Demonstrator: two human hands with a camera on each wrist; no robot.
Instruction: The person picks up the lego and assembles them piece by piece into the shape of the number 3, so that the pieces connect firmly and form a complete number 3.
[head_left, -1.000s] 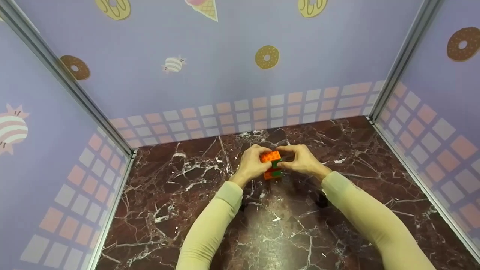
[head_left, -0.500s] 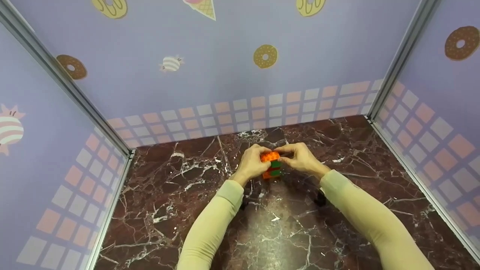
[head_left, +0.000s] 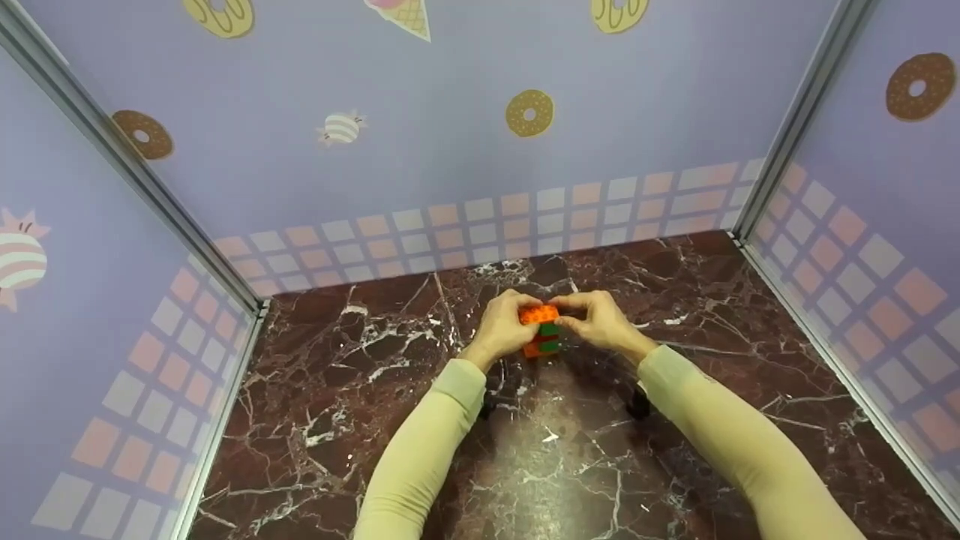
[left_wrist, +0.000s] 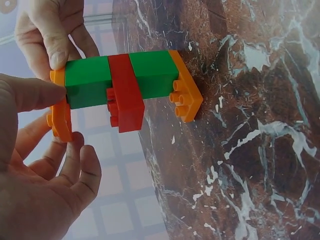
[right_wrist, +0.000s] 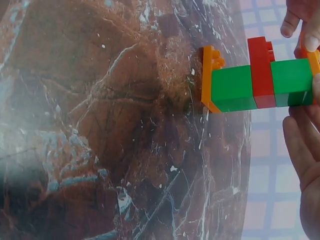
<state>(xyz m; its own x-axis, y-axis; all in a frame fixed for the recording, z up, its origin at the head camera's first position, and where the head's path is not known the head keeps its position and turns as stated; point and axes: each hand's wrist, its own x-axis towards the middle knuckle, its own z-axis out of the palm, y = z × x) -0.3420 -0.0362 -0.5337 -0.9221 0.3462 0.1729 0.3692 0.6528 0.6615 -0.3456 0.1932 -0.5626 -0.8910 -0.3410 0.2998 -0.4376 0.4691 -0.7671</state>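
Observation:
A tower of toy building bricks stands upright on the dark marbled tabletop. From bottom to top come an orange brick (left_wrist: 186,95), a green brick (left_wrist: 154,75), a red brick (left_wrist: 129,105) that juts out with studs showing, another green brick (left_wrist: 89,82) and an orange top brick (head_left: 540,313). My left hand (head_left: 501,324) pinches the top brick from the left, thumb in front and fingers behind. From the right, my right hand (head_left: 602,322) pinches the same brick's other end between thumb and forefinger. Fingers cover part of the top brick in both wrist views.
Lilac panels (head_left: 420,135) printed with sweets and pink and white squares enclose the tabletop (head_left: 337,420) at the back and both sides. Metal rails (head_left: 799,120) run along the panel corners.
My right thumb has shifted from the upper green brick up to the orange top brick. The tower has turned slightly, while my left hand has kept nearly the same place.

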